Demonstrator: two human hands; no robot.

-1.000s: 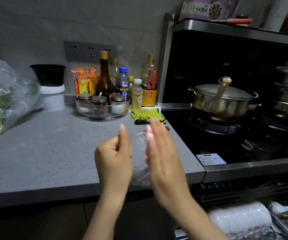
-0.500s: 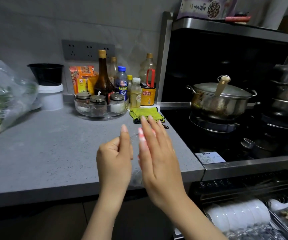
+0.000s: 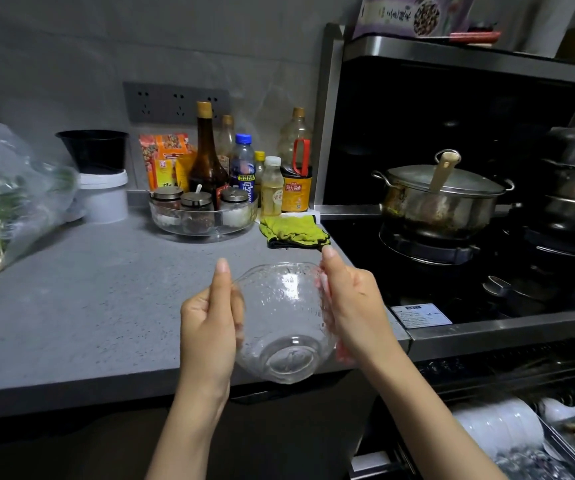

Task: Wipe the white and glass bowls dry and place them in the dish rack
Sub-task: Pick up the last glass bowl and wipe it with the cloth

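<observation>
Clear glass bowl (image 3: 284,323) held aloft, tipped on its side, base toward the camera. White bowls (image 3: 497,424) stacked on edge in dish rack (image 3: 571,396).

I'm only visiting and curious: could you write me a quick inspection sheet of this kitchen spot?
Surface: grey counter beside a black stove.
Job's things: glass bowl tilted, base toward the camera, over the counter edge; white bowls in the dish rack.
Clutter: green cloth, condiment tray, bag of greens.
Grips: left hand and right hand hold the bowl's opposite sides.
Cables: nothing seen.
Surroundings: lidded pot, wall sockets.
</observation>
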